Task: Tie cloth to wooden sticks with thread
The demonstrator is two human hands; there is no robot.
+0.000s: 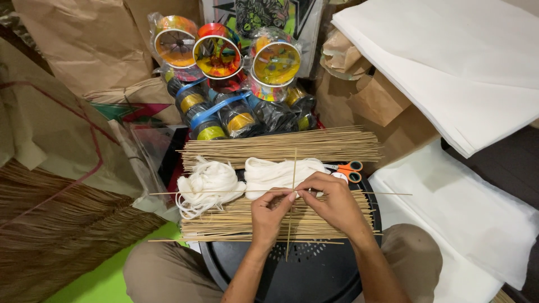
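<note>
My left hand (269, 216) and my right hand (331, 199) meet over a black round tray (314, 275) on my lap. Both pinch the crossing point of two thin bamboo sticks: an upright stick (291, 224) and a long crosswise stick (213, 193). Under my hands lies a flat pile of bamboo sticks (224, 221). Two bundles of white string (209, 182) rest just beyond my fingers. Whether string runs around the crossing is too small to tell.
A second stick bundle (281, 147) lies farther back, with orange-handled scissors (349, 168) to its right. Colourful thread spools (218, 50) in plastic stand behind. White paper sheets (449, 56) are on the right, brown paper (84, 45) and a straw-like pile (56, 235) on the left.
</note>
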